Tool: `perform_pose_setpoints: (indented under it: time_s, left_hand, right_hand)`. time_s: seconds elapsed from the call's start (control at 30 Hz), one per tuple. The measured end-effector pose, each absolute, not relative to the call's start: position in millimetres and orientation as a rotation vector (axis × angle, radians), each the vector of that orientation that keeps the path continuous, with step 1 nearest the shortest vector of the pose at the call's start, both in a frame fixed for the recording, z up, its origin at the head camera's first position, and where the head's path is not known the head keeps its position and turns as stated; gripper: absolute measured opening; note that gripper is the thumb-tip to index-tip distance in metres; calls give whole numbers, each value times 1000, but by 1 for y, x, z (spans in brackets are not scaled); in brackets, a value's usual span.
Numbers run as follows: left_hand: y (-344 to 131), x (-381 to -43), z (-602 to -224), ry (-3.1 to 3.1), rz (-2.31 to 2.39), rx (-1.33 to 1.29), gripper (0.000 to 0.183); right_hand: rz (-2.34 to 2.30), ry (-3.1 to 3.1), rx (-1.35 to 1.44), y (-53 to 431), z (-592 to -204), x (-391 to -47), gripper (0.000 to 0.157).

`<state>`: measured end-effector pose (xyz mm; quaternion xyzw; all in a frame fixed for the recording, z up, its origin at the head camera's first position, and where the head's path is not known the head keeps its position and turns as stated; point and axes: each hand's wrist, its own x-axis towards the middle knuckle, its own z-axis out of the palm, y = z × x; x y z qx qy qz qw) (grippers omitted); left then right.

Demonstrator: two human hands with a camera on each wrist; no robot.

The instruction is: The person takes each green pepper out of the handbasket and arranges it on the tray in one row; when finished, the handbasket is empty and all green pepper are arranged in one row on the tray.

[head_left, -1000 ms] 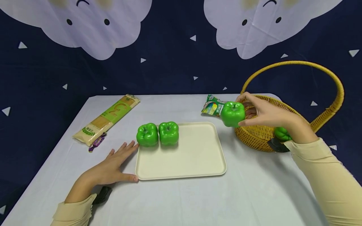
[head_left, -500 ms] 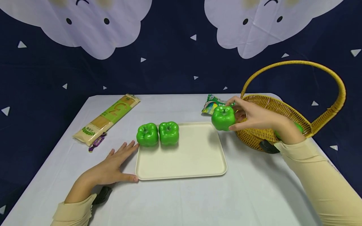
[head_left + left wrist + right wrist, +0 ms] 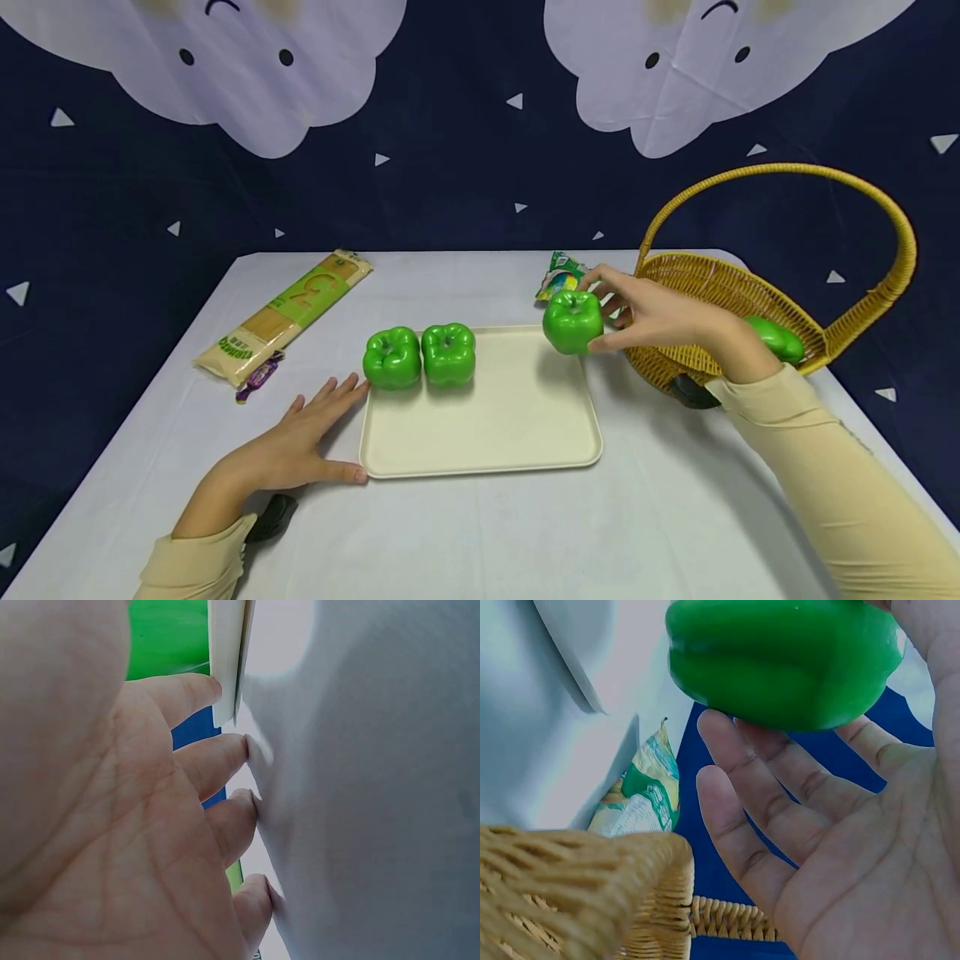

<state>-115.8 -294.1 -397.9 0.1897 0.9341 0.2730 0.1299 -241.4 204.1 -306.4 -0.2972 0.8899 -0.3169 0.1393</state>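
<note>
Light from above brightens my white desk (image 3: 480, 533), setting small white glints on the peppers (image 3: 448, 354); the held pepper (image 3: 572, 322) in my right hand (image 3: 648, 310) throws a soft shadow on the tray (image 3: 487, 425). A broader, faint shadow lies beside my right sleeve (image 3: 832, 475). The head view is fairly sharp, the backdrop (image 3: 450, 208) dark. At my left wrist, my left hand (image 3: 292, 450) looks dim against grey shade and a blown-out patch; the right wrist view is duller, bluish, the near basket (image 3: 630, 877) rim soft.

Dark blue backdrop (image 3: 450, 192), apparently fabric, bearing pale clouds (image 3: 255, 100) and small white triangles (image 3: 62, 119), behind a white-draped table (image 3: 480, 542)
</note>
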Motion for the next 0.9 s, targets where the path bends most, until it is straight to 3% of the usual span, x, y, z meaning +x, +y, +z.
perform_pose_setpoints:
  time_s: [0.9]
  left_hand:
    - [-294,-116,-398,2707,781,535,124]
  right_hand:
    - [-949,2477,-930,178,-323,-253,75]
